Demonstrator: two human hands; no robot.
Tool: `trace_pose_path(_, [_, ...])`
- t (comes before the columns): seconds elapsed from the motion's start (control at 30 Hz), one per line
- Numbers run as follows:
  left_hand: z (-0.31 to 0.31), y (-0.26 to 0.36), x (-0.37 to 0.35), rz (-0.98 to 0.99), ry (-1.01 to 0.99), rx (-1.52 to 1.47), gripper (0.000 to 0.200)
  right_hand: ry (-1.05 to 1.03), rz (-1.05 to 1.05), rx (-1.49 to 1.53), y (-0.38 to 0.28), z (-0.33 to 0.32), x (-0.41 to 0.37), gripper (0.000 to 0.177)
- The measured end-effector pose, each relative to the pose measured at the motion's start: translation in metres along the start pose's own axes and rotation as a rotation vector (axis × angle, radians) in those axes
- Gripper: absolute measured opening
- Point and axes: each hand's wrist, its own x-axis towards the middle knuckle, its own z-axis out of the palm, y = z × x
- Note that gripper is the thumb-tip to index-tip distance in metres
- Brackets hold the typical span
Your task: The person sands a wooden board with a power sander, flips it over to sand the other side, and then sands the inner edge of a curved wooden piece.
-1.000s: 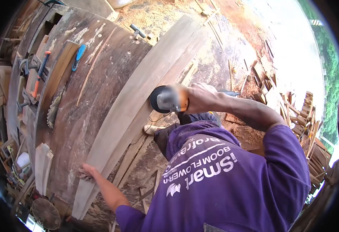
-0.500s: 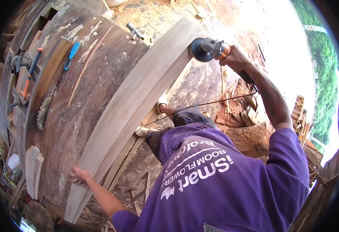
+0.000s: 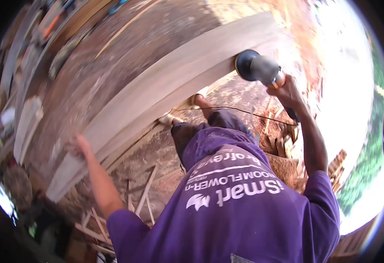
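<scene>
A long, pale, curved wooden plank [image 3: 157, 81] lies across the worktable, running from lower left to upper right. My right hand [image 3: 287, 93] is wrapped around the body of an angle grinder [image 3: 268, 72]. The grinder's round dark disc [image 3: 246, 65] is at the plank's near side edge, towards its far end. My left hand [image 3: 79, 145] is on the plank's narrower left end, its blurred fingers curled over the far edge. From the grinder a black cord [image 3: 240, 110] trails past my legs.
The worktable [image 3: 126, 59] has a worn brown top. A thin wood strip [image 3: 126, 28] and a toothed blade [image 3: 65, 55] lie on it. Short wood pieces [image 3: 27, 127] stand at the left. Scrap sticks [image 3: 146, 190] lie below the plank, and offcuts [image 3: 284, 147] are piled at the right.
The whole view has turned clockwise, so the plank appears less steep. The grinder remains in my right hand at the plank's edge; my left hand stays at the plank's left end.
</scene>
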Motion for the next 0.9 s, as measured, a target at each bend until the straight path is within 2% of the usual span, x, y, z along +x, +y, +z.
trace_pose_path(0.07, [-0.050,0.037,-0.036,0.134,-0.136,0.118,0.067,-0.063,0.042,-0.099,-0.052,0.031,-0.021,0.030])
trace_pose_path(0.1, [-0.060,0.046,-0.041,0.171,-0.170,0.118,0.065,-0.125,0.020,-0.162,-0.053,0.046,-0.022,0.032])
trace_pose_path(0.2, [-0.071,0.055,-0.043,0.284,-0.217,0.149,0.054,-0.221,-0.175,-0.262,-0.085,0.096,-0.033,0.035])
trace_pose_path(0.23, [-0.079,0.052,-0.037,0.265,-0.208,0.141,0.054,-0.239,-0.222,-0.282,-0.100,0.112,-0.042,0.037])
trace_pose_path(0.3, [-0.088,0.044,-0.018,0.596,-0.331,0.189,0.046,-0.308,-0.307,-0.337,-0.125,0.150,-0.050,0.040])
trace_pose_path(0.33, [-0.090,0.037,-0.009,0.597,-0.337,0.181,0.046,-0.303,-0.304,-0.345,-0.136,0.168,-0.054,0.040])
trace_pose_path(0.4, [-0.087,0.029,0.004,0.733,-0.335,-0.107,0.041,-0.447,-0.268,-0.386,-0.160,0.201,-0.064,0.041])
trace_pose_path(0.47, [-0.085,0.031,0.005,0.753,-0.310,-0.181,0.041,-0.476,-0.290,-0.420,-0.178,0.236,-0.074,0.039])
trace_pose_path(0.53, [-0.078,0.027,0.003,0.763,-0.280,-0.251,0.040,-0.551,-0.321,-0.295,-0.182,0.276,-0.079,0.035])
trace_pose_path(0.6, [-0.071,0.026,0.009,0.794,-0.285,-0.306,0.040,-0.601,-0.389,-0.443,-0.205,0.313,-0.087,0.031])
trace_pose_path(0.67, [-0.070,0.025,0.008,0.807,-0.271,-0.290,0.040,-0.624,-0.312,-0.577,-0.238,0.334,-0.103,0.032])
trace_pose_path(0.8, [-0.064,0.028,0.008,0.847,-0.204,-0.272,0.040,-0.513,-0.413,-0.632,-0.240,0.333,-0.111,0.032])
trace_pose_path(0.9, [-0.078,0.031,0.000,0.795,-0.232,-0.218,0.037,-0.449,-0.185,-0.361,-0.212,0.285,-0.109,0.032])
